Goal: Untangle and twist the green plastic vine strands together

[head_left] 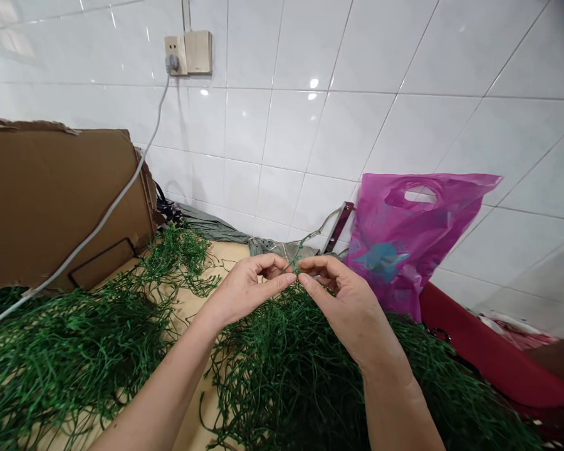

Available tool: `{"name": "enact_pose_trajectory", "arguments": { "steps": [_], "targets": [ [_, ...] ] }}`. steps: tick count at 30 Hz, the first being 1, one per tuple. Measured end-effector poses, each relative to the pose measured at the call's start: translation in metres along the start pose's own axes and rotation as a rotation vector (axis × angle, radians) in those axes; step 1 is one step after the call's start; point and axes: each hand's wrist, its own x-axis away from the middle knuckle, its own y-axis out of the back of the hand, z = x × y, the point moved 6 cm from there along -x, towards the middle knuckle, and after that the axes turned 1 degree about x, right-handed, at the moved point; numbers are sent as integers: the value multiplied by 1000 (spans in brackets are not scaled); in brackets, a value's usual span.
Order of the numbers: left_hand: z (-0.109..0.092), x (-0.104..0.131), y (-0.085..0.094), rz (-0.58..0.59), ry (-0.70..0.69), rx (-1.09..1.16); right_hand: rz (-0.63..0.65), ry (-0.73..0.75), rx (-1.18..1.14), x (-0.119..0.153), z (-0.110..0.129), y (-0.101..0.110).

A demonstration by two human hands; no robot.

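Note:
My left hand [263, 282] and my right hand [336, 291] meet at the middle of the view, thumb tips nearly touching. Between them they pinch a thin green plastic plant stem [299, 248], whose upper part sticks up above the fingers. Its lower end is hidden by my fingertips or lost against the green behind. Right below my hands spreads a thick pile of dark green plastic stems [291, 363]. Another tangled heap of green stems [89, 351] lies to the left, beside my left forearm.
A brown cardboard box [56, 200] stands at the left, with a grey power cable [117, 207] running across it to a wall socket [175, 53]. At right, a pink plastic bag [404, 232] leans on the white tiled wall, near a red object [489, 357].

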Motion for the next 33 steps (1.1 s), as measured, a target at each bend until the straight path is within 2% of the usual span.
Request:
{"name": "enact_pose_trajectory", "arguments": {
  "steps": [6, 13, 20, 24, 28, 31, 33],
  "targets": [
    [-5, 3, 0, 29, 0, -129, 79, 24, 17, -1, 1, -5],
    [-3, 4, -10, 112, 65, -68, -22, 128, 188, 2, 11, -9],
    [6, 6, -11, 123, 99, -116, -14, 330, 356, 2, 13, -17],
    [0, 6, -13, 168, 92, 6, -69, 356, 407, -2, 9, 2],
    [-4, 3, -1, 48, 31, 69, -97, 231, 439, 0, -2, 32],
    [-4, 1, 8, -11, -9, 77, -16, 97, 526, 8, -11, 45],
    [-4, 0, 11, -19, -18, 68, -36, 88, 557, 13, -6, 51]
  ]
}}
